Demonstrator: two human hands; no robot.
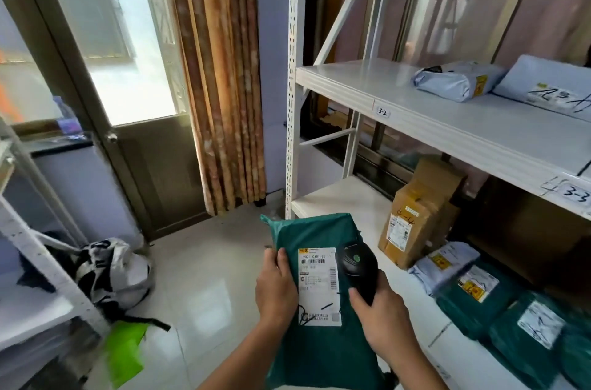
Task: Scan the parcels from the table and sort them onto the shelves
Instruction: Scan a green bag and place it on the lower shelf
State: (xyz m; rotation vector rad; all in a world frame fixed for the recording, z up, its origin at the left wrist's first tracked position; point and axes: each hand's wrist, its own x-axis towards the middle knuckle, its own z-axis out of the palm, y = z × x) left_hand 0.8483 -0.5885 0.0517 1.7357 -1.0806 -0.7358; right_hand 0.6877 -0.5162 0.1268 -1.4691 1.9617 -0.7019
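My left hand [277,289] grips the left edge of a dark green mailer parcel [315,345], thumb lying on its white shipping label [318,285]. My right hand [382,322] holds a black handheld scanner [357,268], whose head rests just right of the label, over the parcel. The parcel is held in front of me, beside the white shelf rack [447,121]. The table is out of view.
The upper shelf, labelled 3-2 and 3-3, carries two grey mailers [457,79]. The lower shelf [345,197] has brown boxes [415,223], a grey mailer and several green mailers [524,325]. A bag [115,271] and another rack [41,261] stand on the left; a curtain hangs behind.
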